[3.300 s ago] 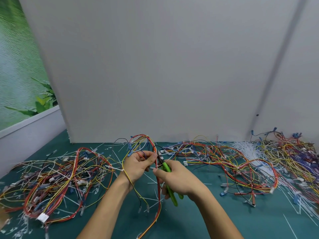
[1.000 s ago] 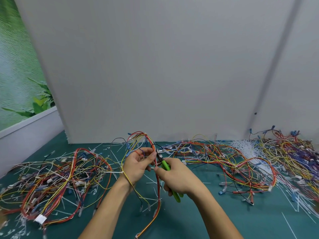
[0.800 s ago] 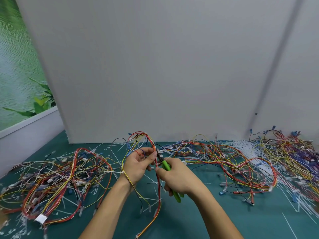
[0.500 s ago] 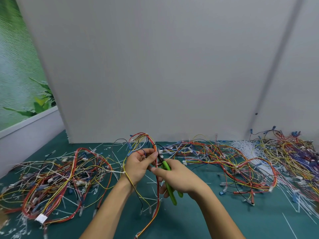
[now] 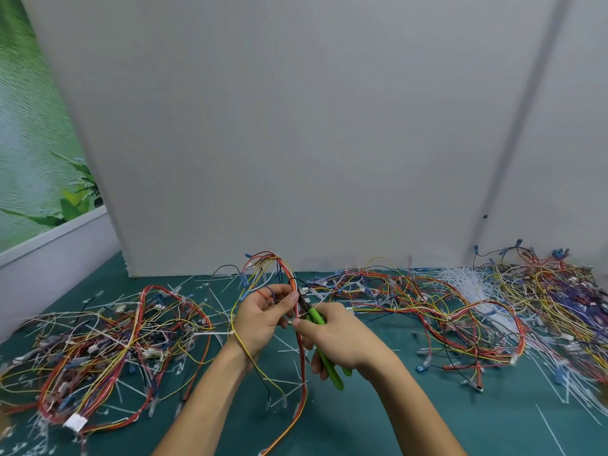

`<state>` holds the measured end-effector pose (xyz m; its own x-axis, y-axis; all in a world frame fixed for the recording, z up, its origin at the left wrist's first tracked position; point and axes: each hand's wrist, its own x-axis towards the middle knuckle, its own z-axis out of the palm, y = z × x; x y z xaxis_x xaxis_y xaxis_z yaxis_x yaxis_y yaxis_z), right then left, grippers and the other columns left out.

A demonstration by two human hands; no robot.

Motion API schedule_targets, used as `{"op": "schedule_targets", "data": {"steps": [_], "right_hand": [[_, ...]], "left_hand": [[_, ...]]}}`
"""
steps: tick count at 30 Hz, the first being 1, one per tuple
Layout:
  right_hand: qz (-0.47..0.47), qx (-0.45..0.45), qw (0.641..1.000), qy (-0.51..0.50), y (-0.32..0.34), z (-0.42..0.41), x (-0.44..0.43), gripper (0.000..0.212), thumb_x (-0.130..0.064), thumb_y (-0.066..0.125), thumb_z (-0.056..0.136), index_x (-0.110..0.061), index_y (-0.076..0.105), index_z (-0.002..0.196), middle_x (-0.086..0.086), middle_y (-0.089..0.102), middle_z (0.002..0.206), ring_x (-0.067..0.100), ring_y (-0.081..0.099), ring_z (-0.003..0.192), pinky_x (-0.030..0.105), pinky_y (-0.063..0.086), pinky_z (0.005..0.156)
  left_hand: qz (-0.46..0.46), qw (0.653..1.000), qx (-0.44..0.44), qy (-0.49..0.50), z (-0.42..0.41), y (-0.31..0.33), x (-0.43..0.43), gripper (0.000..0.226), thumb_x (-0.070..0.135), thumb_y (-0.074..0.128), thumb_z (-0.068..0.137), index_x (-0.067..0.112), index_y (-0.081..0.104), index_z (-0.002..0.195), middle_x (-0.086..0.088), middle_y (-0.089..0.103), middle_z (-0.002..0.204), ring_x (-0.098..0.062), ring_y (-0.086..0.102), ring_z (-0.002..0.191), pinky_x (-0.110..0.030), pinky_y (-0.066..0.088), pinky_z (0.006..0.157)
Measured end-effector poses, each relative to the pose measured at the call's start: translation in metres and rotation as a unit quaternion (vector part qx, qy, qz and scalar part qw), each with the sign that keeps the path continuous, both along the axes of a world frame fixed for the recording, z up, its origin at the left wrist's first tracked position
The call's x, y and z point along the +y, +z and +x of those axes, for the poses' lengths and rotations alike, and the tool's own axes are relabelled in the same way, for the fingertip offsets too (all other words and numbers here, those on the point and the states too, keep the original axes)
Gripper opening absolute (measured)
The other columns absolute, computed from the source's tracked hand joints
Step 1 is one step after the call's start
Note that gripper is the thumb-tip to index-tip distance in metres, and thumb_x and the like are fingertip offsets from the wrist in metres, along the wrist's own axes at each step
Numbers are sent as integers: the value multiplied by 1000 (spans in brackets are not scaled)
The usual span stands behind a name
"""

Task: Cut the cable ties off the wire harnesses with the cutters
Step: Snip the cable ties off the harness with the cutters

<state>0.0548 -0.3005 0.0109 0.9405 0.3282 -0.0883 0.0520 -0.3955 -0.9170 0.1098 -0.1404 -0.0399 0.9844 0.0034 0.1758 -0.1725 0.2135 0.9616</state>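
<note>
My left hand [image 5: 260,319] grips a wire harness [image 5: 301,366] of red, orange and yellow wires that loops up above my fingers and hangs down to the table's front edge. My right hand [image 5: 340,339] holds green-handled cutters [image 5: 324,352], whose dark jaws point up and left at the bundle just beside my left thumb. A small white cable tie sits on the bundle at the jaws; whether the jaws touch it is unclear.
A big tangle of harnesses [image 5: 98,350] lies on the left of the green table [image 5: 394,422]. Another spread of harnesses [image 5: 411,307] covers the middle right, and a denser heap [image 5: 559,291] fills the far right. Cut white ties [image 5: 477,287] litter the mat. A grey partition [image 5: 296,143] stands behind.
Both hands stay together at the same spot on the harness. The cutter handles have spread and closed slightly and the right hand has shifted a little; the harness has barely moved.
</note>
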Motion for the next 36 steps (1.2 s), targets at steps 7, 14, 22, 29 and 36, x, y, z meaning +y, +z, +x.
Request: {"op": "schedule_targets", "data": {"steps": [7,14,22,29,36], "right_hand": [[9,11,1000,3,-1,-1,3,35,-32,59,102,2,54,107,14,61,84,26,70,61,42,62,58],[27,13,1000,9,-4,0,4,21,-30,59,102,-10,54,98,11,61,84,23,69,56,33,58,51],[-14,-10,1000,-5,-8,4,2,26,-35,59,100,-10,56,93,19,67,78,32,66,60,36,59,51],[-37,-35,999,-5,-7,5,1,17,-31,57,102,-20,55,88,11,61,77,21,63,52,37,58,50],[34,25,999,4,-3,1,3,36,-38,59,102,-3,55,102,8,61,80,26,68,59,42,60,57]], "left_hand": [[3,1000,2,13,2,1,0,18,12,76,81,4,71,97,-15,67,77,-27,57,72,-37,49,67],[19,1000,1,21,3,1,1,10,7,73,88,5,72,97,-22,63,82,-30,53,76,-37,48,69],[10,1000,1,19,1,3,1,9,6,73,88,5,71,97,-12,65,75,-20,56,66,-32,47,64],[20,1000,-2,17,2,1,2,14,9,75,86,4,72,99,-6,66,70,-15,58,64,-27,48,57],[19,1000,8,11,2,0,2,32,27,79,71,8,74,97,-9,69,76,-24,56,71,-36,49,70]]}}
